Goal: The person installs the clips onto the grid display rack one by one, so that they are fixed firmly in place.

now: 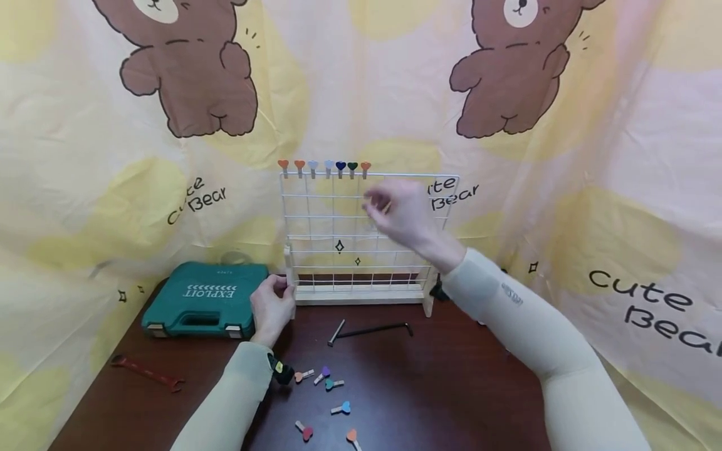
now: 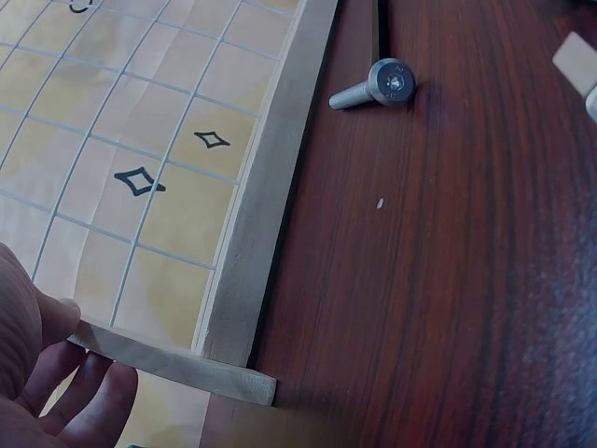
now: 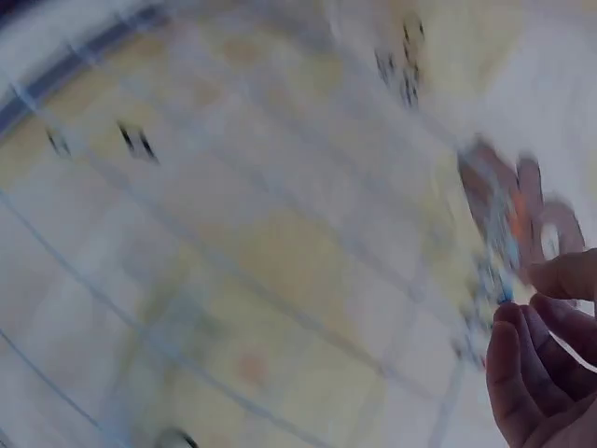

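Observation:
My left hand (image 1: 272,307) grips the wooden side post (image 2: 168,359) of a white wire grid rack (image 1: 389,217), thumb on one side and fingers on the other. In front of the grid, my right hand (image 1: 402,210) is raised, its fingers curled toward the thumb. The right wrist view shows a small blue clothespin (image 3: 506,297) at its fingertips, mostly hidden. A row of heart-topped clothespins (image 1: 341,167) in orange, pale, dark blue and green stands along the left part of the top wire.
Several more heart clothespins (image 1: 341,408) lie loose on the dark table. Before the rack are a bolt (image 1: 336,333) and a black hex key (image 1: 375,330). A green tool case (image 1: 209,297) stands at left, with a red wrench (image 1: 148,373) nearby. A bear-print curtain hangs behind.

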A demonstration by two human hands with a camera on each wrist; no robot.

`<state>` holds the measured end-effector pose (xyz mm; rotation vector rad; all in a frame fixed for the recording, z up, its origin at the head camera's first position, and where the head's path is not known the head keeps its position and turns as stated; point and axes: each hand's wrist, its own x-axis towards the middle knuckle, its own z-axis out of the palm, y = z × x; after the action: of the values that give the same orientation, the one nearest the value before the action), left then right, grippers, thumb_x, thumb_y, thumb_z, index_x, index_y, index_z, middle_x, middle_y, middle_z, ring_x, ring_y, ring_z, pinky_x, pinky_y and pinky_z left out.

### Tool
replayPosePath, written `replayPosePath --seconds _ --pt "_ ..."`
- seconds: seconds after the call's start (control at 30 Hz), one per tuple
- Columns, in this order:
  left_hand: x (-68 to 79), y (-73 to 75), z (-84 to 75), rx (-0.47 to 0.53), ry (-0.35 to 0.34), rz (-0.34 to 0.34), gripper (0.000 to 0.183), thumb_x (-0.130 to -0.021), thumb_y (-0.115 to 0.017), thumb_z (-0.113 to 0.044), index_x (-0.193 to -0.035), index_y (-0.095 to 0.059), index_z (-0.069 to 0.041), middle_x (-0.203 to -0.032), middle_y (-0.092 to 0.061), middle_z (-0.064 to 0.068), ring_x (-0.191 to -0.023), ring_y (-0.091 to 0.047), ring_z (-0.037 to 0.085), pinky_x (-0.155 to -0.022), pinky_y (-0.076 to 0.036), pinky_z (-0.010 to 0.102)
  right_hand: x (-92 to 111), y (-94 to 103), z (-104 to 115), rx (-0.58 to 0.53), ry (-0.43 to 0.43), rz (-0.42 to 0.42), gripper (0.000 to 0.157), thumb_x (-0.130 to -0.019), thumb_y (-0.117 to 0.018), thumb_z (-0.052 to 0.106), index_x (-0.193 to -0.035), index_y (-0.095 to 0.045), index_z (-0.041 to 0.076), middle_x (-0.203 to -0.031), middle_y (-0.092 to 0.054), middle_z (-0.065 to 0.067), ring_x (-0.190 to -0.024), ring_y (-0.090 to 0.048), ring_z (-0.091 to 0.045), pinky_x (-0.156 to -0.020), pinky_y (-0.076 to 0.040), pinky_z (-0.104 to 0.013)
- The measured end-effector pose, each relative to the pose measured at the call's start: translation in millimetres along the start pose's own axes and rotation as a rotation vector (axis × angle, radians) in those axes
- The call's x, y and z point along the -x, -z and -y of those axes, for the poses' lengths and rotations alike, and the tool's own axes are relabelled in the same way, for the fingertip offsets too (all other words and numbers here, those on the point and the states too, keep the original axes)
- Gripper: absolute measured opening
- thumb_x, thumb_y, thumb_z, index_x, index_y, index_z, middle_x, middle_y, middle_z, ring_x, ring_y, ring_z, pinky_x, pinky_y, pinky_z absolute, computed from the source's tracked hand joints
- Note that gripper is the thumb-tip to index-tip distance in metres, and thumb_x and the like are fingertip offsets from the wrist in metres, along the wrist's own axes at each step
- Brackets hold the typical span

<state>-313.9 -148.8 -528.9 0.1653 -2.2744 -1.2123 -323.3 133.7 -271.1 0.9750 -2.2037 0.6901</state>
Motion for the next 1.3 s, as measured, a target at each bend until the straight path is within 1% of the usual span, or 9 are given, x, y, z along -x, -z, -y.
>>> replayPosePath --seconds 0.1,0.2,0.4,0.47,0.57,0.73,0.9,1.13,1.3 --pt "-0.5 1.7 -0.4 -0.001 -0.006 -0.002 0.009 -0.091 -0.081 -0.012 -0.098 -0.075 -0.011 -0.093 -0.076 0.008 -0.088 -0.069 0.03 -0.082 -0.052 0.049 34.8 -24.0 5.1 -0.086 0.09 0.095 0.006 -0.089 -0.077 -0.001 -0.092 -0.079 0.004 -0.084 -0.076 -0.005 -0.073 -0.07 -0.012 -0.068 -0.058 -0.023" --pt "-0.9 3.3 -1.0 -0.001 -0.009 0.001 0.009 -0.091 -0.081 -0.012 -0.098 -0.075 -0.01 -0.094 -0.076 0.009 -0.088 -0.069 0.03 -0.082 -0.051 0.05 74.4 -50.6 9.5 -0.153 0.121 0.252 0.007 -0.087 -0.078 0.001 -0.088 -0.08 0.008 -0.082 -0.075 0.0 -0.072 -0.07 -0.008 -0.068 -0.058 -0.023" --pt "-1.7 5.3 -2.3 -0.003 -0.016 -0.006 0.01 -0.091 -0.081 -0.011 -0.099 -0.076 -0.008 -0.094 -0.077 0.011 -0.088 -0.069 0.032 -0.082 -0.051 0.05 150.6 -103.4 25.4 -0.234 0.052 0.628 0.004 -0.09 -0.082 0.012 -0.093 -0.081 0.015 -0.087 -0.076 0.01 -0.074 -0.063 0.008 -0.069 -0.051 -0.011" --pt "-1.8 5.2 -3.0 -0.002 -0.015 -0.009 0.01 -0.091 -0.081 -0.011 -0.099 -0.076 -0.008 -0.094 -0.077 0.011 -0.088 -0.069 0.033 -0.082 -0.051 0.051 168.4 -119.1 31.2 -0.242 0.04 0.709 0.006 -0.089 -0.084 0.014 -0.092 -0.081 0.018 -0.085 -0.075 0.014 -0.071 -0.06 0.013 -0.066 -0.049 -0.008" --pt "-1.5 3.7 -3.0 -0.001 -0.01 -0.006 0.01 -0.091 -0.08 -0.011 -0.1 -0.076 -0.008 -0.095 -0.077 0.011 -0.089 -0.07 0.032 -0.083 -0.051 0.051 187.2 -137.7 38.4 -0.239 0.011 0.784 0.008 -0.087 -0.086 0.016 -0.092 -0.082 0.02 -0.081 -0.074 0.017 -0.066 -0.057 0.017 -0.062 -0.047 -0.008" --pt "-1.0 0.5 -1.1 -0.005 0.006 0.004 0.01 -0.092 -0.08 -0.013 -0.1 -0.076 -0.011 -0.095 -0.077 0.009 -0.089 -0.07 0.03 -0.083 -0.051 0.049 205.9 -158.6 40.5 -0.222 -0.052 0.834 0.011 -0.085 -0.088 0.016 -0.091 -0.081 0.021 -0.079 -0.073 0.019 -0.065 -0.055 0.018 -0.061 -0.046 -0.007" --pt "-0.2 -0.3 -1.5 -0.004 0.002 -0.003 0.01 -0.091 -0.08 -0.012 -0.1 -0.076 -0.011 -0.095 -0.077 0.009 -0.089 -0.069 0.03 -0.083 -0.05 0.05 213.2 -163.8 33.9 -0.2 -0.018 0.83 0.015 -0.083 -0.087 0.013 -0.092 -0.079 0.022 -0.077 -0.071 0.019 -0.065 -0.054 0.017 -0.062 -0.045 -0.007" --pt "1.0 -0.6 -1.7 -0.002 -0.013 -0.001 0.01 -0.092 -0.08 -0.013 -0.1 -0.076 -0.01 -0.095 -0.077 0.009 -0.088 -0.069 0.031 -0.082 -0.051 0.05 211.0 -140.0 16.1 -0.294 -0.012 0.792 0.036 -0.087 -0.079 0.008 -0.123 -0.079 0.011 -0.088 -0.068 0.011 -0.07 -0.058 0.008 -0.062 -0.047 -0.01" --pt "1.4 -0.5 -0.6 -0.006 -0.021 -0.009 0.009 -0.091 -0.079 -0.012 -0.099 -0.076 -0.009 -0.095 -0.077 0.01 -0.089 -0.069 0.031 -0.082 -0.051 0.05 196.5 -115.3 1.0 -0.28 -0.023 0.669 0.029 -0.083 -0.078 0.008 -0.112 -0.082 0.011 -0.084 -0.066 0.008 -0.07 -0.06 0.0 -0.062 -0.048 -0.014"
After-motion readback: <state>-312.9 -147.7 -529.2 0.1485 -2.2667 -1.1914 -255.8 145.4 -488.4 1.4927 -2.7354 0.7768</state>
